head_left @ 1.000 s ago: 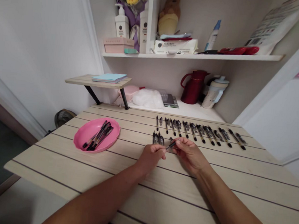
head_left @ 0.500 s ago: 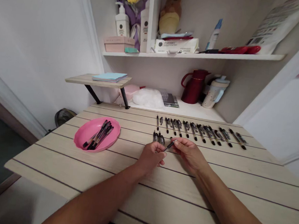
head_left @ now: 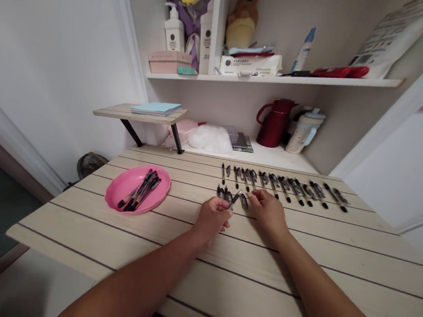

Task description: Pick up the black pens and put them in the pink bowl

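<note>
My left hand is closed around the lower part of an uncapped pen, whose pointed end tilts up to the right. A dark pen cap lies on the table between my two hands. Just right of that cap is my right hand, low over the table, with its fingers drawn together. Anything between those fingertips is too small to make out. Behind my left hand stand out several dark pens and caps, partly covered by it. A row of uncapped pens beside their caps runs along the back of the table.
A pink scalloped dish holds several pens on the left. Behind it a small raised shelf on black legs carries blue paper. A red jug and a pale bottle stand at the back.
My right hand has left the pen and moved slightly right and down. The pen in my left hand now points more upward, and the cap between my hands shows fully.
</note>
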`<state>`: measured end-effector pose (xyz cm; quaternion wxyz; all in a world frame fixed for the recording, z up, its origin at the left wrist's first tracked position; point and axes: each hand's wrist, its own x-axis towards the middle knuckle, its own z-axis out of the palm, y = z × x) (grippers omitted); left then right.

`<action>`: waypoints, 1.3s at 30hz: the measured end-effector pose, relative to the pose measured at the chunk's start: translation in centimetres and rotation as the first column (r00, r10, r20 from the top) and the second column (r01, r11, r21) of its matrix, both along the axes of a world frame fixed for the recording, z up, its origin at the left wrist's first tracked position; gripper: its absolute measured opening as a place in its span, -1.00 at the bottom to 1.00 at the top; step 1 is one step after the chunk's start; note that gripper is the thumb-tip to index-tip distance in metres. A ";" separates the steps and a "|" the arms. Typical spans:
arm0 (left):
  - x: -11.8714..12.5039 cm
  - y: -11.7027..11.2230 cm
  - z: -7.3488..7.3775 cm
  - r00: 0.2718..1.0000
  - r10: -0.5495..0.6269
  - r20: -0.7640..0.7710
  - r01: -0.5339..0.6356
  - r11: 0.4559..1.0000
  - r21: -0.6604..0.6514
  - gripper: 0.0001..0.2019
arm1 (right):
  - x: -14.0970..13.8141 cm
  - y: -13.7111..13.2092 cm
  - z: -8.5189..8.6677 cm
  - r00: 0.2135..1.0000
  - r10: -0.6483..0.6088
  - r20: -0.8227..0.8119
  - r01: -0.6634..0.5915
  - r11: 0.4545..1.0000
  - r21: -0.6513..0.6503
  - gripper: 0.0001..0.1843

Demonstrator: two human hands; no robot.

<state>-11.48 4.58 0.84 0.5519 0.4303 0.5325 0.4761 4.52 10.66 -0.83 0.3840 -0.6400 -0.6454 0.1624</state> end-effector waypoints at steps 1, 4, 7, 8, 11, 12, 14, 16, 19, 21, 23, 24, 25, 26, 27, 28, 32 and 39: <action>0.0 0.0 0.0 1.000 -0.001 0.003 0.001 1.000 0.002 -0.83 | -0.4 0.1 0.0 0.994 -0.012 0.108 0.014 1.000 -0.017 -0.60; 0.0 0.0 -0.1 1.000 -0.010 0.030 0.010 1.000 0.013 -0.83 | -1.4 0.5 0.3 0.953 0.024 0.303 0.001 0.997 -0.080 -0.60; -0.1 0.1 -0.2 0.998 -0.021 0.056 0.020 0.999 0.027 -0.81 | -1.4 1.4 0.9 0.952 0.047 0.302 -0.002 0.989 -0.148 -0.79; -0.2 0.2 -0.2 0.998 -0.025 0.060 0.024 0.999 0.027 -0.80 | -1.2 1.7 1.1 0.974 0.056 0.218 -0.017 0.984 -0.176 -0.85; -0.3 0.3 -0.2 0.997 -0.035 0.067 0.034 0.999 0.007 -0.77 | -0.3 2.3 2.0 0.939 0.107 -0.328 -0.178 0.964 -0.196 -0.82; -0.2 0.3 -0.3 0.997 -0.038 0.071 0.038 0.999 0.001 -0.77 | -0.1 2.3 2.3 0.840 0.128 -0.528 -0.242 0.958 -0.153 -0.79; -0.2 0.3 -0.3 0.996 -0.042 0.079 0.043 0.999 -0.006 -0.75 | 0.0 1.9 2.8 0.598 0.157 -0.786 -0.300 0.953 -0.037 -0.74; -0.2 0.4 -0.4 0.995 -0.045 0.084 0.045 0.999 -0.005 -0.75 | -0.3 1.3 3.1 0.453 0.180 -0.873 -0.308 0.951 0.036 -0.70; -0.2 0.4 -0.4 0.995 -0.047 0.083 0.048 0.999 -0.005 -0.76 | -0.8 0.4 3.4 0.402 0.194 -0.895 -0.320 0.946 0.061 -0.68; -0.2 0.4 -0.3 0.996 -0.049 0.081 0.050 0.999 -0.009 -0.76 | -1.1 0.1 3.4 0.412 0.196 -0.890 -0.333 0.942 0.054 -0.69; -0.3 0.4 -0.2 0.996 -0.047 0.081 0.048 0.999 -0.012 -0.77 | -1.3 -0.1 3.3 0.447 0.198 -0.872 -0.351 0.936 0.032 -0.70; -0.3 0.5 -0.2 0.995 -0.048 0.082 0.049 0.999 -0.013 -0.77 | -1.4 -0.1 3.2 0.468 0.199 -0.861 -0.364 0.931 0.017 -0.71; -0.3 0.5 -0.2 0.995 -0.047 0.082 0.049 0.999 -0.012 -0.78 | -1.5 -0.2 3.1 0.484 0.201 -0.852 -0.376 0.927 0.005 -0.72; -0.3 0.5 -0.1 0.996 -0.046 0.082 0.047 0.999 -0.011 -0.78 | -1.6 -0.2 3.0 0.493 0.202 -0.846 -0.384 0.923 -0.003 -0.72; -0.3 0.5 -0.1 0.996 -0.046 0.082 0.047 0.999 -0.009 -0.79 | -1.7 -0.3 3.0 0.496 0.204 -0.844 -0.391 0.921 -0.007 -0.71; -0.3 0.5 -0.1 0.995 -0.044 0.085 0.045 0.999 -0.005 -0.80 | -1.9 -0.4 2.9 0.495 0.210 -0.843 -0.398 0.918 -0.005 -0.71; -0.3 0.4 0.1 0.991 -0.034 0.126 0.032 0.999 0.022 -0.82 | -2.3 -0.9 2.8 0.510 0.271 -0.816 -0.487 0.873 -0.014 -0.68; -0.3 0.6 0.0 0.996 0.045 0.081 -0.052 0.996 0.079 -0.85 | -2.9 -1.4 2.6 0.524 0.252 -0.813 -0.496 0.867 -0.051 -0.69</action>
